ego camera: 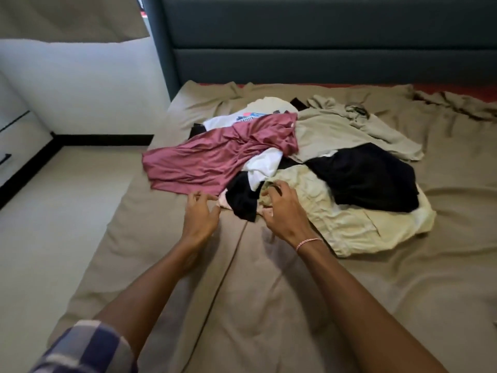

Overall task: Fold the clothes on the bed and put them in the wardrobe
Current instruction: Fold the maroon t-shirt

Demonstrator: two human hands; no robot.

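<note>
The left hand (200, 211) is held open and empty; the right hand (282, 211) is curled onto the pale green garment (349, 224), but whether it is gripped cannot be told. As the clothes (295, 162) are heaped tangled just short of the headboard (322, 49), neighbouring pieces may be dragged along.

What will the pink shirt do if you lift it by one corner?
The pink shirt would probably flop and hang, since it lies in soft folds. It looks thin, so it is likely light. Its slight sheen hints it may slide easily, and part of it lies over the white cloth, which might shift too.
</note>
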